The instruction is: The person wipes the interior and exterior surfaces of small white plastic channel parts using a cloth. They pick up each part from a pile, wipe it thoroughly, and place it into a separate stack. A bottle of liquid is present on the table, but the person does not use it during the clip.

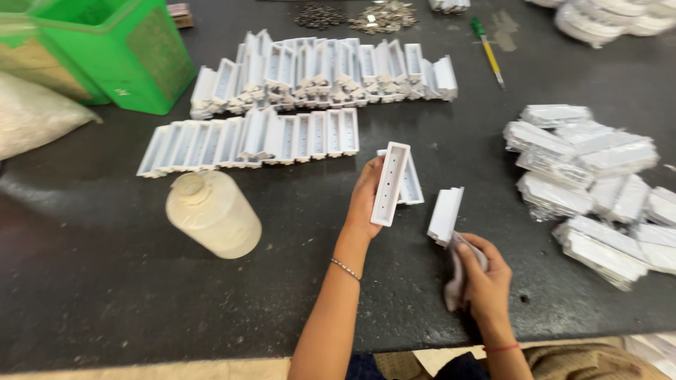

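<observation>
- Head view, far left: green bin at top corner of dark table; pale bag just below it, at table edge.
- Cream bottle lies on its side, left of centre, apart from everything else.
- Above bottle: 2 rows of white trays. Front row lies flat, open sides up, w/ one tray tilted mid-row. Back row is longer, packed tight, trays leaning on each other.
- Top centre: 2 small piles of metal bits, too small to tell what kind.
- Left hand is closed round a white tray, held upright off the table, open side toward camera, row of small holes visible along its floor. Thin bracelet on that wrist.
- Just behind held tray: another tray flat on table, partly hidden by it.
- Right of that: white piece stands tilted on table, touching right hand's fingertips.
- Right hand grips a white cloth, bunched up, fingers curled tight on it; cloth end meets the white piece. Red band on wrist.
- Top, right of centre: green-yellow pen lies alone.
- Far right: heap of wrapped packs in clear plastic, stacked loosely, running to the frame edge. More wrapped stuff at top right corner.
</observation>
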